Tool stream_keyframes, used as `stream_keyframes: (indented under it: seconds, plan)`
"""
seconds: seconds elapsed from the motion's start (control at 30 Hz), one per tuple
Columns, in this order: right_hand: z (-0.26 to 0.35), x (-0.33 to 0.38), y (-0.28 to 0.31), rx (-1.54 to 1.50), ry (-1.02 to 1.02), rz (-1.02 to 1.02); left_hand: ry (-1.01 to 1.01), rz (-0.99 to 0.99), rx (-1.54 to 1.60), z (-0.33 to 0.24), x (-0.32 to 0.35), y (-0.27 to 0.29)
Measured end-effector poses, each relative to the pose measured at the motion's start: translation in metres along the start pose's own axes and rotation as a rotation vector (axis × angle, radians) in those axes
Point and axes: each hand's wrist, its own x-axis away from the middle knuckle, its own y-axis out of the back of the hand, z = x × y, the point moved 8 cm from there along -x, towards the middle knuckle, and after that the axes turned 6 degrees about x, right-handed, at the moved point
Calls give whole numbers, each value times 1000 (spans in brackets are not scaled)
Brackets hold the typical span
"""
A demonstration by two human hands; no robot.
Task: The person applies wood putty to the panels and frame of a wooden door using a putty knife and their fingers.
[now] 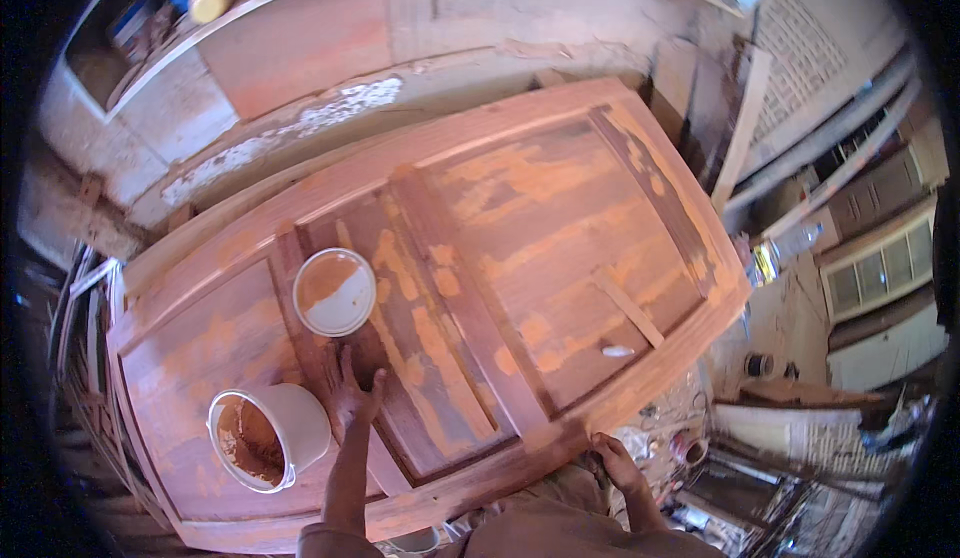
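A: Head view, step in hand? Filler spreading, judged: left hand (pixel 355 398) flat, fingers spread on the wooden door (pixel 560 218), lower centre.
B: Right hand (pixel 612 458)?
A: Curled over the door's lower edge; tightness unclear.
B: Materials?
A: Patchy orange paste on grain; white tub (pixel 268 436), round lid (pixel 334 291).

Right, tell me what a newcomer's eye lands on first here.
A big wooden door lying flat, blotched with orange filler, fills the middle. Near its left end sit a white bucket of brown paste and its lid. The left hand presses on the door beside the bucket.
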Motion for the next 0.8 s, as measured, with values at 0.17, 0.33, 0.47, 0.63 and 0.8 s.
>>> stream_keyframes:
  seconds: [0.17, 0.33, 0.47, 0.63, 0.8]
  plan:
    - [-52, 14, 24, 177, 263, -353, -80, -65, -107, 8, -3, 0]
    - [-51, -9, -10, 215, 397, -355, -57, -110, -59, -13, -8, 12]
    - [-96, -21, -21, 219, 378, -303, -139, -158, 75, -14, -13, 11]
    - [-140, -26, 8, 425, 540, -506, -63, -123, -72, -7, 11, 18]
    - [-158, -38, 7, 403, 408, -329, -82, -172, -74, 5, 11, 20]
